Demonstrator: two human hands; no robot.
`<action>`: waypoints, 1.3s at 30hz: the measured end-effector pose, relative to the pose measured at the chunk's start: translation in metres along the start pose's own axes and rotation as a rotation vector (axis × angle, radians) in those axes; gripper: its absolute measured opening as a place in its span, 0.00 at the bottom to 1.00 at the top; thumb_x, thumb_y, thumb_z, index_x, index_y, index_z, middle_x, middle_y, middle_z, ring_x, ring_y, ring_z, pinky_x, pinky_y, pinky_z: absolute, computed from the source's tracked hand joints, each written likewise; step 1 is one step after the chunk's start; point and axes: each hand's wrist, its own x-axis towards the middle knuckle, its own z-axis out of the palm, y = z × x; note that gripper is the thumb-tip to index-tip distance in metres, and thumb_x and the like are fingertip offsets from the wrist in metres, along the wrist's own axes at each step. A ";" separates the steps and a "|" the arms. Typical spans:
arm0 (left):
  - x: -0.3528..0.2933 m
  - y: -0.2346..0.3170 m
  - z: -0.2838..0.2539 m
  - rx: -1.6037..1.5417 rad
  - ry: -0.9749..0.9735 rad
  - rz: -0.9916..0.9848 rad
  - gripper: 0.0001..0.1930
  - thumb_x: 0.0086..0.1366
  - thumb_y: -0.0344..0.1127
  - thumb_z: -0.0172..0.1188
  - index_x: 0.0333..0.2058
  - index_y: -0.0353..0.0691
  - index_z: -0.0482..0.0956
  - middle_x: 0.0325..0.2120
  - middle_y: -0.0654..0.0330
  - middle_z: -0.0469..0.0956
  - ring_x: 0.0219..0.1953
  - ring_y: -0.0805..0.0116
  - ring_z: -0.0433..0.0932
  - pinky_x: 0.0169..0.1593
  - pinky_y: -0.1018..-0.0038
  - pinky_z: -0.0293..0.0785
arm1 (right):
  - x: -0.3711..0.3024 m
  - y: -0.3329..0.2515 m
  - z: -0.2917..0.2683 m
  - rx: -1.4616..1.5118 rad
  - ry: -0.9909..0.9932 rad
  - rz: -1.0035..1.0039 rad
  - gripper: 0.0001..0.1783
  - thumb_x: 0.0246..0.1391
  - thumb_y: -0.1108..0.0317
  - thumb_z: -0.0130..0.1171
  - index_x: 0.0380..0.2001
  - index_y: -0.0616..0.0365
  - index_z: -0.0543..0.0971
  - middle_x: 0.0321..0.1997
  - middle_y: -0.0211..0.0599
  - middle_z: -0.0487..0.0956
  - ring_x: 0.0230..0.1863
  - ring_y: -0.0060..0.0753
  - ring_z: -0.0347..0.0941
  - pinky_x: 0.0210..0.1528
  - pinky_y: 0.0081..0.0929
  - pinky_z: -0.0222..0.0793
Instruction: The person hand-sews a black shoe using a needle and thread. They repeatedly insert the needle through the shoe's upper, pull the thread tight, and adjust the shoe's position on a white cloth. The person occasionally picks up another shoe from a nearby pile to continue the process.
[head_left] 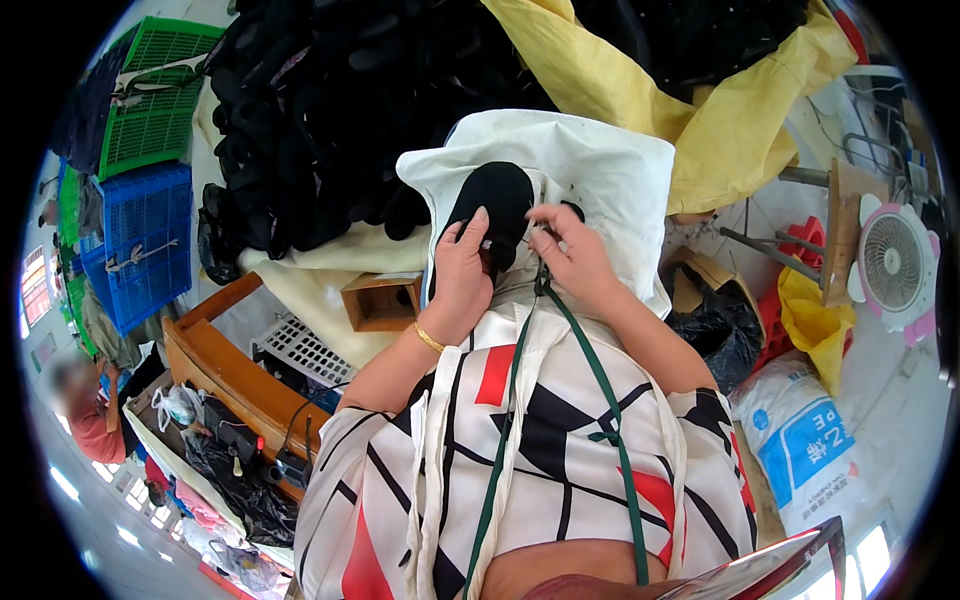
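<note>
My left hand [463, 278] is closed around a black cloth shoe [503, 192], its thumb lying on top. The shoe's rounded end points away from me, over a white cloth [615, 175] spread across my lap. Just right of the shoe is my right hand [578, 262], fingers bent and pinched together. A small dark tool [542, 280] shows under that hand, at the end of a green cord [605, 390] hanging from my neck. The tool's kind, and whether the fingers grip it, are hidden. Another small black piece [572, 210] lies on the cloth behind the fingertips.
A large heap of black shoes [310, 130] fills the far left. Yellow sheeting [735, 140] lies far right. A wooden box [385, 302] and wooden bench [235, 375] stand left, a fan [893, 258] and white sack [795, 430] right. Another person [90, 405] is far left.
</note>
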 end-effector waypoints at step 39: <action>0.005 -0.004 -0.006 0.079 0.008 -0.009 0.07 0.65 0.37 0.65 0.33 0.42 0.79 0.30 0.66 0.79 0.32 0.76 0.76 0.37 0.77 0.72 | 0.026 -0.006 0.008 -0.154 -0.087 -0.011 0.07 0.61 0.70 0.55 0.41 0.59 0.76 0.25 0.34 0.76 0.25 0.24 0.69 0.30 0.24 0.66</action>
